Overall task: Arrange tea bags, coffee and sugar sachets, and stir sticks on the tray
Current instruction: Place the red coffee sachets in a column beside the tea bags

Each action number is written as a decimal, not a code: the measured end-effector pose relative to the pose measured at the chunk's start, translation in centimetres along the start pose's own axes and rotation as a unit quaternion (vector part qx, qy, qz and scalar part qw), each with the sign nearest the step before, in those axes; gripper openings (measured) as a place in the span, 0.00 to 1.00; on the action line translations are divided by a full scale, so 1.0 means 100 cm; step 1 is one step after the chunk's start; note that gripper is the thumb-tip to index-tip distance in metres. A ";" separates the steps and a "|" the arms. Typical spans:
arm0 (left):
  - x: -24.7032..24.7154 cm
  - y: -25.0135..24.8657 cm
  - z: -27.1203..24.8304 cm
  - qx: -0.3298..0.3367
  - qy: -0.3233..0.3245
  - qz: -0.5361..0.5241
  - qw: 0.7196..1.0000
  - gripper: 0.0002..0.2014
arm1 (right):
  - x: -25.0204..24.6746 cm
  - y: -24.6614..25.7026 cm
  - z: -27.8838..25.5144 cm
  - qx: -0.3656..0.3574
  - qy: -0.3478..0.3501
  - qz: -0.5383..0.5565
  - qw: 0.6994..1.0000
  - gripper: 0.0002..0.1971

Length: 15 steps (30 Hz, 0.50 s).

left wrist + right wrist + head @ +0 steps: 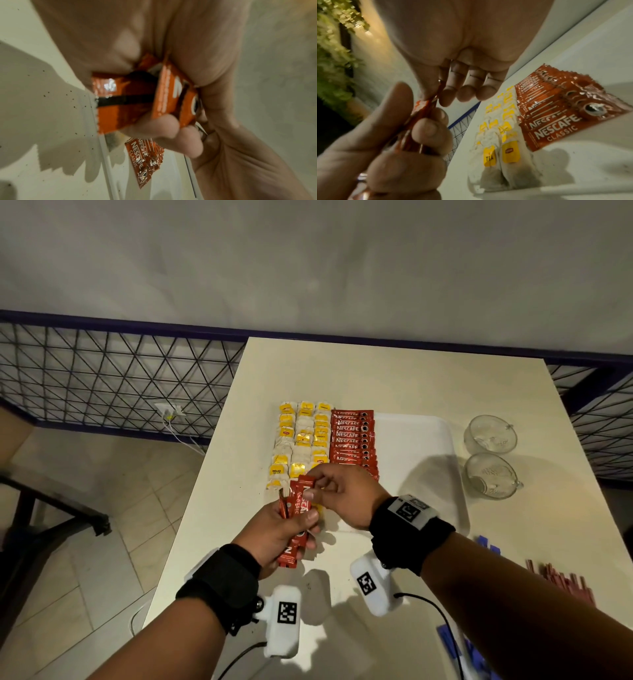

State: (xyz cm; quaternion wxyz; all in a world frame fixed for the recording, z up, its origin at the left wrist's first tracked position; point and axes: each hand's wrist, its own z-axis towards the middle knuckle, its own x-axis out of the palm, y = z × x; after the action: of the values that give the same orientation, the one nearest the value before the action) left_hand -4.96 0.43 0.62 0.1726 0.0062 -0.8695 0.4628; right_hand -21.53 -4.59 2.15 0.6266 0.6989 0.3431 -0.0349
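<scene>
My left hand [284, 529] grips a bunch of red coffee sachets [297, 518] above the tray's near left corner. My right hand [337, 491] pinches the top end of one sachet [435, 97] in that bunch between thumb and forefinger. On the white tray [418, 446] lie rows of yellow-tagged tea bags [301, 440] at the left and an overlapping row of red coffee sachets [352, 440] beside them. The left wrist view shows the held sachets [130, 102] close up, with the tray's row [144, 159] beyond. The tea bags [501, 155] and the tray's coffee row [556, 111] also show in the right wrist view.
Two clear glass cups [490, 434] [493, 475] stand right of the tray. Thin red-brown sticks [561, 580] lie at the table's right edge, with blue sachets [489, 546] near them. A wire mesh fence [120, 371] runs behind the table.
</scene>
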 end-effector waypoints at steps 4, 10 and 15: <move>0.002 0.000 -0.004 0.013 -0.041 -0.030 0.999 0.16 | -0.011 -0.004 -0.006 0.030 -0.040 0.067 0.996 0.06; 0.012 0.006 -0.006 0.023 -0.078 0.071 0.994 0.18 | -0.016 -0.001 -0.012 0.036 0.009 0.075 0.996 0.13; 0.020 0.005 -0.006 0.044 -0.102 0.014 0.994 0.11 | -0.017 0.005 -0.020 0.019 0.002 0.084 0.996 0.05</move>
State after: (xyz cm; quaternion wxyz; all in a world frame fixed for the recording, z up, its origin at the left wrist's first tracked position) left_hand -6.80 1.49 1.09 0.0763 0.0487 -0.8611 0.5003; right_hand -23.34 -3.53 3.79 0.6133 0.7369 0.2841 0.0132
